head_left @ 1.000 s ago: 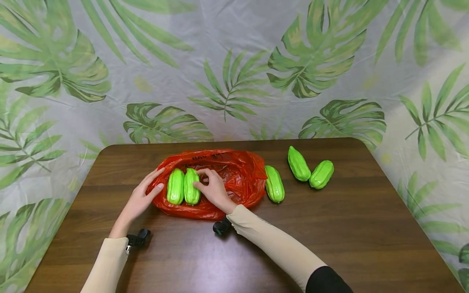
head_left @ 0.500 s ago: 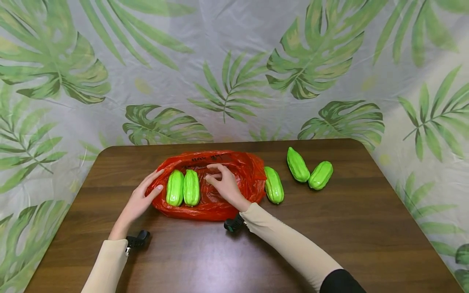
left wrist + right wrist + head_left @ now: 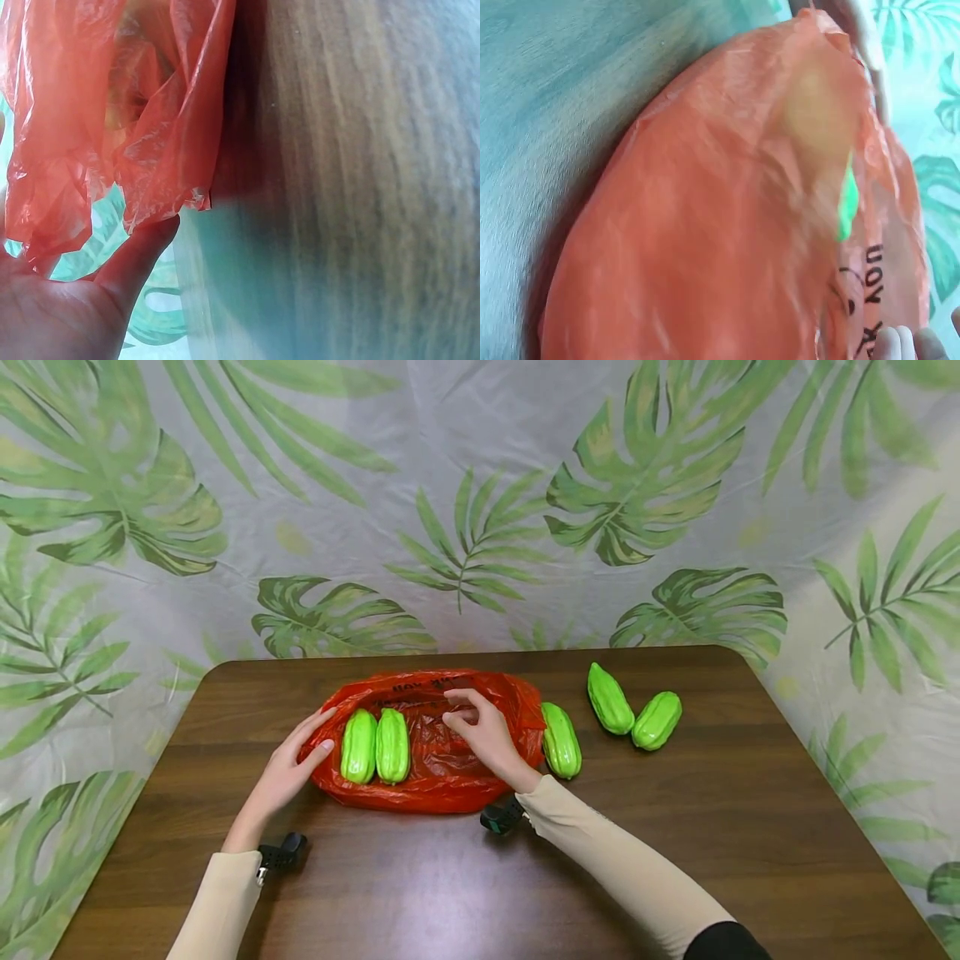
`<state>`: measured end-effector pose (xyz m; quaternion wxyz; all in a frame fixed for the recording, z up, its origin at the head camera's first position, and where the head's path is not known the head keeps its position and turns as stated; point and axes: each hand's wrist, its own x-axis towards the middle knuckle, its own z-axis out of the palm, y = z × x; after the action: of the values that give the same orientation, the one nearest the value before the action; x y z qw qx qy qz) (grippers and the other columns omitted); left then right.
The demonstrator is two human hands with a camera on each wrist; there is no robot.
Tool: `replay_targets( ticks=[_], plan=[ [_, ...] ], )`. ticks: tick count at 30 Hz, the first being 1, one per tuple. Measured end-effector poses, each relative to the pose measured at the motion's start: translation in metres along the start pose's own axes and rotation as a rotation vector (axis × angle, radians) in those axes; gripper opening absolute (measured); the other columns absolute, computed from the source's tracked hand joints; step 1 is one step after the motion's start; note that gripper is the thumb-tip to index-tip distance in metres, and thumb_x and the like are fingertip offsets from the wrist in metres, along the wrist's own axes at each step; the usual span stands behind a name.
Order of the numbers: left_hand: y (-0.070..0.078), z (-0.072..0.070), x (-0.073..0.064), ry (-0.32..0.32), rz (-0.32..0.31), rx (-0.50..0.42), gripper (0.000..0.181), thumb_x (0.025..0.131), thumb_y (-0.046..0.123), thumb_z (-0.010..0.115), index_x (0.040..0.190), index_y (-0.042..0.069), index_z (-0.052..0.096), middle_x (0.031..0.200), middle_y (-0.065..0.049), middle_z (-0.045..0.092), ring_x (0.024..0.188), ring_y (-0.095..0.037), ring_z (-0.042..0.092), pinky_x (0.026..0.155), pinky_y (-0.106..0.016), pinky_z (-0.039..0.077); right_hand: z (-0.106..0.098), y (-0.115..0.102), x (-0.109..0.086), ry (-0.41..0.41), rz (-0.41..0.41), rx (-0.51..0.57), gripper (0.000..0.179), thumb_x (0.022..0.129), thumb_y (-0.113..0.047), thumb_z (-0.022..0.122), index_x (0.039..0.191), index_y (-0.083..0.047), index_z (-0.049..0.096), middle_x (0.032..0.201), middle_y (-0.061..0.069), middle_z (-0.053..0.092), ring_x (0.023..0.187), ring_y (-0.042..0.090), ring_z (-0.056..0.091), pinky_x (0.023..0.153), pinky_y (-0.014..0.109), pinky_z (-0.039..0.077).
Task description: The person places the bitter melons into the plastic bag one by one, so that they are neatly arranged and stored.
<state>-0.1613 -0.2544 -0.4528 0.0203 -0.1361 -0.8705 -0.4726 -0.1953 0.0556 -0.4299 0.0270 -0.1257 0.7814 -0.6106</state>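
A red plastic bag (image 3: 450,760) lies with its mouth open toward me, dark lettering on its far inner side. Inside, at its left, two glossy green ridged oblong fruits (image 3: 358,746) lie side by side. My left hand (image 3: 288,760) rests along the bag's left edge, fingers extended and thumb spread; in the left wrist view the thumb (image 3: 146,251) touches the red plastic. My right hand (image 3: 483,735) is over the bag's right half, fingers loosely bent and nothing between them. Only its fingertips (image 3: 900,345) show in the right wrist view.
Another green fruit (image 3: 561,741) lies right beside the bag's right end. Two more, one with a pointed tip (image 3: 610,700) and one blunter (image 3: 657,721), lie together farther right on the brown wooden table (image 3: 675,827). Behind hangs a leaf-patterned cloth (image 3: 480,527).
My right hand has let go of the right-hand fruit in the bag and drawn away to the right. My left hand and the fruits stay in place.
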Motion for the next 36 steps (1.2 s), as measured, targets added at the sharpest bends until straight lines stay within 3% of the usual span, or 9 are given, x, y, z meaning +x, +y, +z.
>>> replay_targets(
  ticks=[9,15,19,22,26,31,36],
  plan=[
    [-0.001,0.001,0.000,0.010,0.019,0.012,0.049,0.098,0.018,0.055,0.145,0.009,0.042,0.152,-0.021,0.027,0.137,-0.044,0.022,0.103,-0.068,0.020,-0.023,0.001,-0.005,0.001,0.005,0.030,0.035,0.095,-0.017,0.062,0.128,-0.010,0.057,0.127,0.019,0.055,0.104,0.029,0.059,0.085,0.043,0.051],
    [-0.002,0.001,-0.001,0.019,0.038,0.013,0.049,0.098,0.017,0.055,0.144,0.008,0.043,0.151,-0.022,0.028,0.137,-0.044,0.023,0.103,-0.067,0.020,-0.036,-0.001,-0.009,0.000,0.019,0.101,0.039,0.095,-0.014,0.061,0.131,-0.003,0.053,0.129,0.022,0.053,0.106,0.034,0.058,0.089,0.050,0.048],
    [-0.002,0.001,-0.001,0.027,0.042,0.012,0.049,0.098,0.016,0.056,0.144,0.008,0.043,0.151,-0.021,0.028,0.137,-0.043,0.023,0.103,-0.066,0.021,-0.045,-0.015,-0.015,0.001,0.002,0.143,0.038,0.095,-0.007,0.060,0.130,0.004,0.052,0.127,0.026,0.052,0.106,0.040,0.056,0.091,0.053,0.046],
    [-0.002,0.001,-0.001,0.034,0.045,0.013,0.048,0.097,0.015,0.056,0.143,0.007,0.044,0.151,-0.021,0.028,0.137,-0.043,0.024,0.103,-0.066,0.021,-0.051,-0.020,-0.017,0.013,-0.031,0.157,0.037,0.095,-0.003,0.058,0.129,0.007,0.051,0.126,0.026,0.052,0.105,0.039,0.057,0.090,0.050,0.048],
    [-0.002,0.001,-0.001,0.036,0.049,0.007,0.048,0.097,0.015,0.056,0.143,0.005,0.044,0.151,-0.022,0.028,0.136,-0.044,0.024,0.103,-0.067,0.021,-0.056,-0.008,-0.012,0.042,-0.062,0.165,0.036,0.095,-0.004,0.057,0.129,0.006,0.051,0.127,0.024,0.052,0.104,0.033,0.059,0.089,0.045,0.050],
    [-0.002,0.000,-0.001,0.034,0.054,0.006,0.048,0.097,0.015,0.056,0.143,0.005,0.044,0.151,-0.022,0.028,0.136,-0.044,0.025,0.103,-0.067,0.022,-0.064,-0.002,-0.011,0.071,-0.046,0.164,0.035,0.095,-0.004,0.058,0.129,0.002,0.053,0.126,0.018,0.054,0.101,0.035,0.059,0.090,0.049,0.048],
    [-0.001,0.000,-0.001,0.035,0.052,0.005,0.049,0.097,0.014,0.056,0.143,0.006,0.044,0.151,-0.020,0.029,0.136,-0.042,0.025,0.103,-0.066,0.023,-0.073,-0.001,-0.014,0.096,-0.062,0.166,0.035,0.095,-0.004,0.058,0.128,0.004,0.052,0.126,0.019,0.054,0.101,0.038,0.057,0.085,0.038,0.052]
  ],
)
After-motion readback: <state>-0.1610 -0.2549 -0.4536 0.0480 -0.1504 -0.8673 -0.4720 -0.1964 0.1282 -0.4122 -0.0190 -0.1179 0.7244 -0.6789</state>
